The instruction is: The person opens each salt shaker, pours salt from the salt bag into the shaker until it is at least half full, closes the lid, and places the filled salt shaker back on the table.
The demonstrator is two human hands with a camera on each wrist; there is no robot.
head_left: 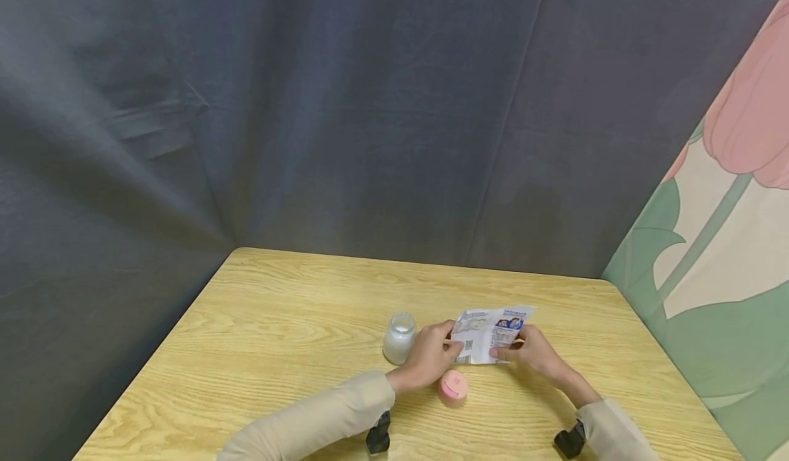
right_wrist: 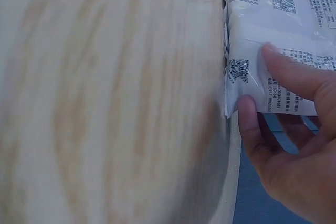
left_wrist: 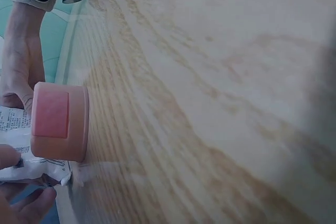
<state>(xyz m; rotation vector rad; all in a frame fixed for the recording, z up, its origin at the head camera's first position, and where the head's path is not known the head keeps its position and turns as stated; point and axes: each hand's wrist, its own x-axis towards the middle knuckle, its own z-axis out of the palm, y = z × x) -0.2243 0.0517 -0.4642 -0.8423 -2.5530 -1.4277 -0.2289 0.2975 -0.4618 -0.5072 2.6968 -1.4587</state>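
A white printed plastic packet (head_left: 483,338) with barcodes and QR codes is held up between both hands over the table. My left hand (head_left: 428,356) pinches its left side, thumb on the printed face. The right hand (head_left: 537,355) grips the opposite side; in the right wrist view its thumb (right_wrist: 294,74) presses the printed face while other fingers go behind the packet. Just left of my left hand stands an uncovered glass jar (head_left: 399,341) with white contents. A round pink lid (head_left: 453,387) sits on the table below the packet, near the left wrist.
The wood-grain table (head_left: 296,317) ends at a dark curtain (head_left: 382,118) along the back. To the right stands a panel with painted tulips (head_left: 727,242). Black wrist mounts (head_left: 379,435) hang below both sleeves, close over the tabletop.
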